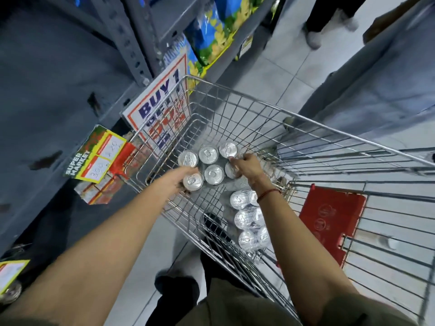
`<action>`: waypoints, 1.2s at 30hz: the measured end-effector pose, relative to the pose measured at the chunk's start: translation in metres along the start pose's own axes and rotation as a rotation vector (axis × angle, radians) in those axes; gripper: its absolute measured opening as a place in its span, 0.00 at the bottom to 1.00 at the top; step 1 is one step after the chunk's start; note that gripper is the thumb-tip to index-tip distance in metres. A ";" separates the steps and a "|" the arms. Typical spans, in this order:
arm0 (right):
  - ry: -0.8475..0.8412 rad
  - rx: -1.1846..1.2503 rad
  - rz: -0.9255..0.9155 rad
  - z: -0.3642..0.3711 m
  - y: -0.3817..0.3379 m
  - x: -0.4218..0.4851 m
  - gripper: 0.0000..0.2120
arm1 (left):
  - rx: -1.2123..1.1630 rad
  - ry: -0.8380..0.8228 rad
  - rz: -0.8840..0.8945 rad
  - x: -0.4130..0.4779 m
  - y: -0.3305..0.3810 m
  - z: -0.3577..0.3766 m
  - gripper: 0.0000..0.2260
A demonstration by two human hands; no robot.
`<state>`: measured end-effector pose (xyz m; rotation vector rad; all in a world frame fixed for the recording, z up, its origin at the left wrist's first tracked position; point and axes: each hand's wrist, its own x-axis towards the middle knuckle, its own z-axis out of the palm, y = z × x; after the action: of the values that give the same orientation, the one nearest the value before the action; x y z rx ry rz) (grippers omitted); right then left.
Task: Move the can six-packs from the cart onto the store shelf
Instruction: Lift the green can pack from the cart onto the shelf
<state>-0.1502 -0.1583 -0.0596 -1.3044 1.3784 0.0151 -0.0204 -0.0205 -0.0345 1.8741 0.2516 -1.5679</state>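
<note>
A six-pack of silver cans [208,161] stands upright inside the wire cart [306,128]. My left hand [182,176] grips its near left side by the nearest can. My right hand [247,167] grips its right side, fingers curled over the far right cans. A second six-pack [247,218], wrapped in clear plastic, lies in the cart under my right forearm. The grey metal store shelf [54,90] runs along the left, right beside the cart.
A "BUY 1" sign [160,107] and a price tag [96,156] hang off the shelf edge next to the cart. Snack bags [219,31] fill a further shelf. A red child-seat flap [332,222] sits at the cart's near end. Other people's legs [329,20] stand beyond it.
</note>
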 end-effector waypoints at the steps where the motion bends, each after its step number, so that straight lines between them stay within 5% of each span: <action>1: 0.008 0.028 -0.017 -0.003 -0.002 -0.004 0.10 | 0.011 0.012 0.032 -0.004 0.001 -0.003 0.22; 5: 0.037 0.060 -0.127 -0.017 -0.035 -0.031 0.13 | 0.028 0.086 0.177 -0.036 0.014 -0.023 0.32; 11: 0.046 0.073 -0.250 -0.037 -0.112 -0.094 0.12 | 0.001 0.114 0.340 -0.114 0.043 -0.059 0.32; 17: -0.038 0.106 -0.464 -0.034 -0.178 -0.159 0.11 | -0.042 0.177 0.494 -0.203 0.045 -0.098 0.14; 20: -0.089 0.087 -0.567 -0.023 -0.204 -0.180 0.15 | -0.053 0.223 0.557 -0.239 0.042 -0.122 0.15; 24: -0.180 0.049 -0.654 0.007 -0.237 -0.197 0.09 | -0.122 0.336 0.618 -0.268 0.034 -0.158 0.12; 27: -0.227 0.009 -0.668 0.041 -0.260 -0.198 0.15 | -0.181 0.414 0.640 -0.279 0.027 -0.180 0.08; 31: -0.298 -0.018 -0.636 0.086 -0.287 -0.204 0.04 | -0.269 0.512 0.602 -0.281 0.021 -0.205 0.10; 36: -0.369 -0.005 -0.598 0.134 -0.308 -0.186 0.11 | -0.391 0.574 0.538 -0.271 0.022 -0.228 0.15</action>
<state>0.0896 -0.0642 0.2248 -1.5819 0.6472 -0.1406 0.1037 0.1717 0.2366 1.8287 0.2511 -0.5606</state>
